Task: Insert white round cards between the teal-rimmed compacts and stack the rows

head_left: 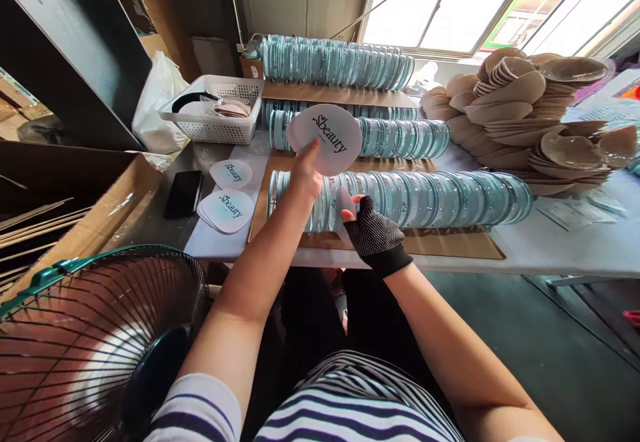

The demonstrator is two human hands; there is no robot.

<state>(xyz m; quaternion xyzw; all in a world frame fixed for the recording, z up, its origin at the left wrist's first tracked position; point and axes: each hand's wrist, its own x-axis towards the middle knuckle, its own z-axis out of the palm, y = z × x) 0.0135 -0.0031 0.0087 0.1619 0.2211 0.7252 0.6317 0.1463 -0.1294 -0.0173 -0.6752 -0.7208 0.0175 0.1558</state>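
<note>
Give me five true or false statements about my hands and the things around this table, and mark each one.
1. The left hand holds printed cards. True.
2. The right hand pinches a thin sheet. True.
3. The left hand wears a dotted glove. False: the dotted glove is on the right hand.
4. The black phone lies right of the loose cards. False: it lies left of them.
5. The fan is on your right. False: it stands on your left.
</note>
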